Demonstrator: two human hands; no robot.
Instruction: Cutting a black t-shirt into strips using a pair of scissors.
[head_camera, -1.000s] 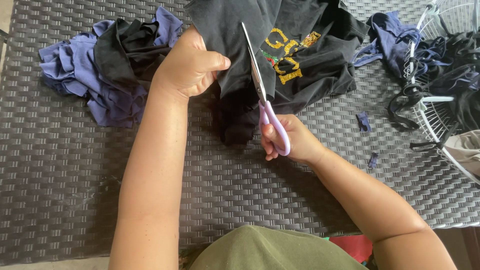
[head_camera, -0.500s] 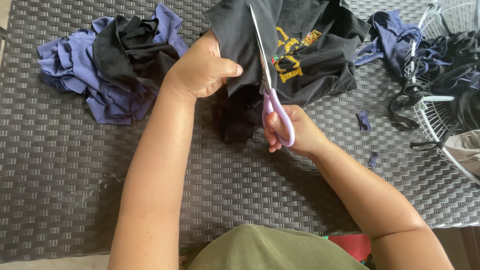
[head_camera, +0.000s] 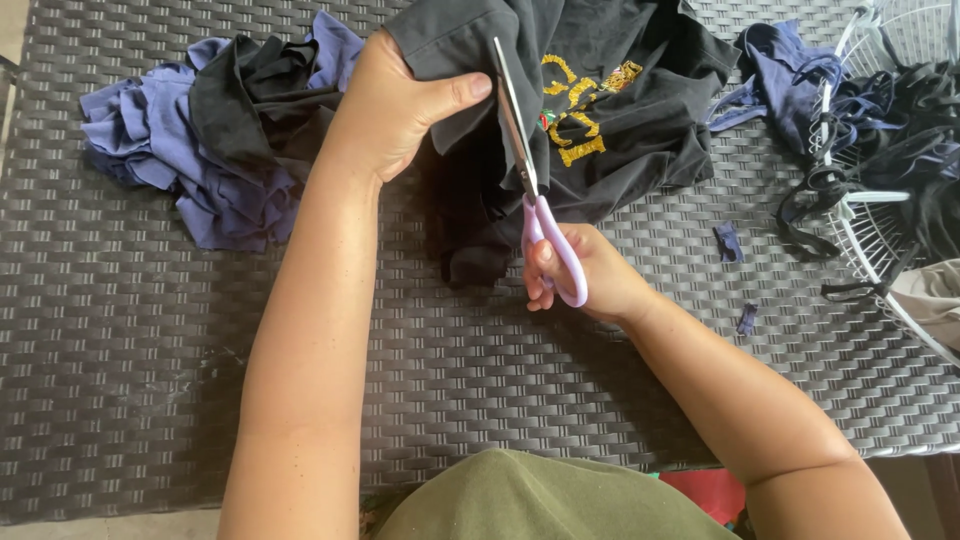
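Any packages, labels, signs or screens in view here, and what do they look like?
No packages, signs or screens.
Printed design: on the black shirt held by the left hand, right of the scissors; blocky gold shapes with a small red and green mark.

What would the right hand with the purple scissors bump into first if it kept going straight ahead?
The right hand points its scissors up the table, blades already in the black shirt. Straight on, it would likely meet more of that shirt first, near its gold print.

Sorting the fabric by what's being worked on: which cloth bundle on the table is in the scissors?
The black garment with gold lettering, gripped by the left hand; the blue-and-black heap lies untouched.
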